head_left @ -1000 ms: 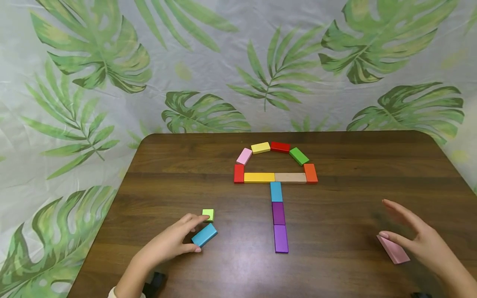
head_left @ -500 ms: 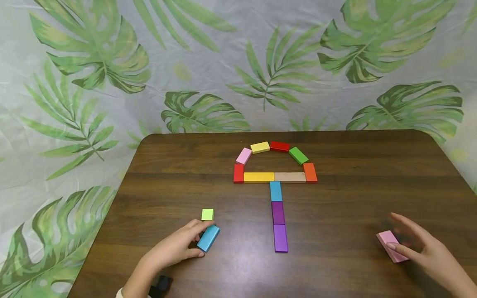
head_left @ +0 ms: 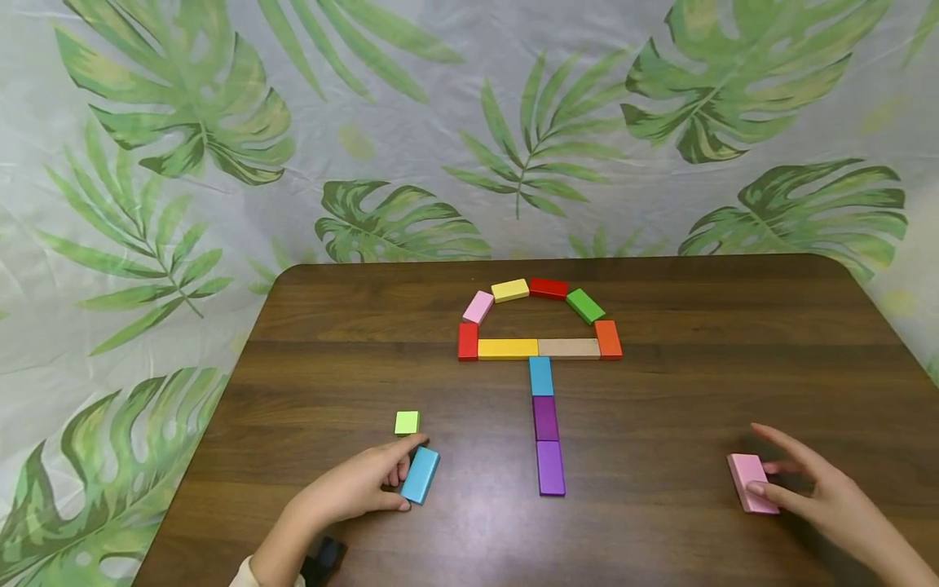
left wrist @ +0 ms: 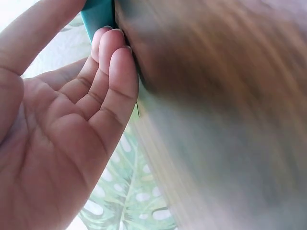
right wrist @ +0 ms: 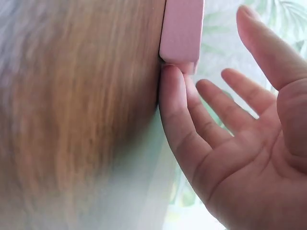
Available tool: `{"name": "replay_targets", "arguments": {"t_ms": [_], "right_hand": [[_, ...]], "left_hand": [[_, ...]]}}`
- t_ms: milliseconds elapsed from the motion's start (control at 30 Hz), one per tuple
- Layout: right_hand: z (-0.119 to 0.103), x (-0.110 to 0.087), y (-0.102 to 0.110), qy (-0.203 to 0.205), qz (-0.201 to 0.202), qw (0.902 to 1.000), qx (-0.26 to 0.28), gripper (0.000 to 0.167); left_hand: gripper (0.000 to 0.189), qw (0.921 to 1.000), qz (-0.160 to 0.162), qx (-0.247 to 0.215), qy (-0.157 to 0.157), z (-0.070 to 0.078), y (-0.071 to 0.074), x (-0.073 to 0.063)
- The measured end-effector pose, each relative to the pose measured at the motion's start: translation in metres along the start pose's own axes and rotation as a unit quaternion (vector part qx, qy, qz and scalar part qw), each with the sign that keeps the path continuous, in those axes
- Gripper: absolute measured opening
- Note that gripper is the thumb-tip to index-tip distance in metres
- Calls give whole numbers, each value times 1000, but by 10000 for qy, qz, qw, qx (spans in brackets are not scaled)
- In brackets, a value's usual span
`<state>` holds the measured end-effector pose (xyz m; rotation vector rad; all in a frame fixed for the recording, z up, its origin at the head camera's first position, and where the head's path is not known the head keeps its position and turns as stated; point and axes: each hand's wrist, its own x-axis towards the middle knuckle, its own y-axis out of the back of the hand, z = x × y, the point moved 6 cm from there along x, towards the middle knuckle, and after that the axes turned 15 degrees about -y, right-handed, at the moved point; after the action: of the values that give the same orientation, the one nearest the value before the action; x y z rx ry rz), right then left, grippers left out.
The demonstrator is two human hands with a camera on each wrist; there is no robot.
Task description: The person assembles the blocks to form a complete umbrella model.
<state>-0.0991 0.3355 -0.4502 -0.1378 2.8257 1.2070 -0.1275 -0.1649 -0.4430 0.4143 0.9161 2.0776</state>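
Note:
At the left of the head view, my left hand (head_left: 359,485) holds a blue block (head_left: 420,475) on the table, index finger by its far end and thumb by its near end. Its other fingers are curled, and the left wrist view shows several fingertips (left wrist: 123,72) against the blue block (left wrist: 100,19). A small lime-green block (head_left: 407,422) lies just beyond. On the right, my right hand (head_left: 825,493) touches a pink block (head_left: 751,483) with its fingers spread. In the right wrist view, one fingertip (right wrist: 173,86) meets the end of the pink block (right wrist: 182,31), and the upper digit stands apart.
Between the hands, several blocks form an umbrella-like outline on the brown table (head_left: 330,326): an arch with a red block (head_left: 548,289) and a green block (head_left: 585,306), a yellow base block (head_left: 508,349), and a stem ending in a purple block (head_left: 550,468). A leaf-patterned cloth (head_left: 396,122) hangs behind.
The blue block has slid slightly right and toward me, turning more upright in view. The pink block has turned and shifted left with my right hand. My left index finger has left the lime-green block.

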Motion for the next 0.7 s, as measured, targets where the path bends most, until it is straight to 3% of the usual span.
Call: {"name": "replay_targets", "arguments": {"t_ms": [300,467,600,700], "right_hand": [[5,-2,-12,147,-773,9962,365,87],[2,-4,-14,601,-1056,9913,507,88],[0,-4,-14,797,-1068,9896,541,84],[0,-4,-12,708,-840,9930,427,81]], "left_hand": [[71,9999,-109,-123,9,-2,-2,4],[69,9998,-114,-173,24,-3,-2,4],[68,9998,-96,-172,11,-2,-2,4],[66,9999,-50,-132,-32,-1,-2,4]]}}
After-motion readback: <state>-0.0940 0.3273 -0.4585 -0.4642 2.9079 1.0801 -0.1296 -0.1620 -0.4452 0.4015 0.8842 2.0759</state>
